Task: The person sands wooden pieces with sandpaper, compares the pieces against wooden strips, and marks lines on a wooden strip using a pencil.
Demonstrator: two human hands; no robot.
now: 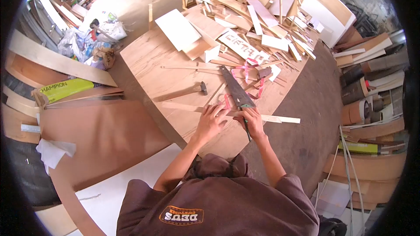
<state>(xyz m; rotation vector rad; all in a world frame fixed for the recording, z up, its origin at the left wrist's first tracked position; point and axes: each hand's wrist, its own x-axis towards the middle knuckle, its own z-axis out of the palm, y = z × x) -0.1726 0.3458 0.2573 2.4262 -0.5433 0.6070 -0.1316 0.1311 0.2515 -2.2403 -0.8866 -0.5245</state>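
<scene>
A long narrow wooden strip (186, 106) runs left to right near the front of the plywood table top (153, 67). My left hand (211, 123) lies over this strip with its fingers curled around it; part of the grip is hidden. Close to its fingertips is a loop of pink tape measure (227, 102). My right hand (252, 121) is closed on the handle of a handsaw (235, 86). The dark blade points away from me, over the table, and its lower end lies across or just above the strip. I cannot tell whether the teeth touch the wood.
A hammer (186, 91) lies left of the saw. More pink tape (261, 88) winds beside a dark roll (264, 73). Wood offcuts (238, 15) pile up at the far end. Boards (98, 135) lean at left; stacked boards and rolls (358, 109) stand at right.
</scene>
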